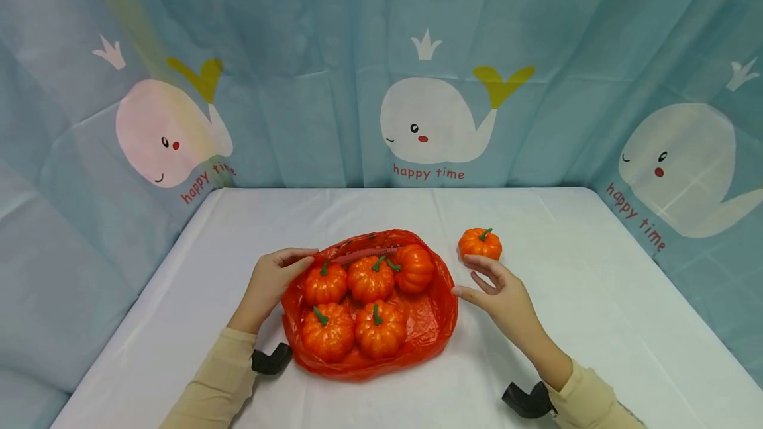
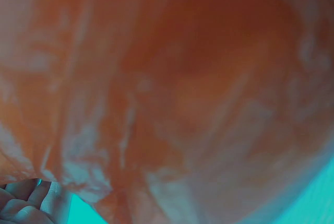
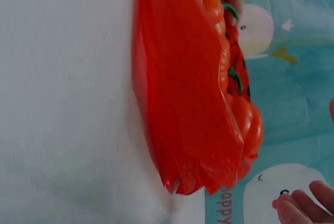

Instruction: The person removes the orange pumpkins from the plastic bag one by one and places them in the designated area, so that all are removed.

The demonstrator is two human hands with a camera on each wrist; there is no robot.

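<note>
A red plastic bag [image 1: 432, 330] lies wide-mouthed on the table, with several small orange pumpkins [image 1: 380, 330] with green stems inside. My left hand [image 1: 275, 283] is at the bag's upper left rim, thumb and fingers pinching its edge. In the left wrist view the bag [image 2: 172, 104] fills most of the picture, blurred. My right hand [image 1: 501, 296] is spread beside the bag's right side, holding nothing, its thumb close to the rim. Just beyond its fingertips a single pumpkin [image 1: 477, 242] sits outside the bag. The right wrist view shows the bag's side [image 3: 182, 88] and my fingers [image 3: 300, 208].
A white cloth covers the table [image 1: 626, 349]. Behind it hangs a blue curtain [image 1: 310, 85] printed with whales, also along both sides. Black wrist mounts [image 1: 527, 401] stick out near both sleeves.
</note>
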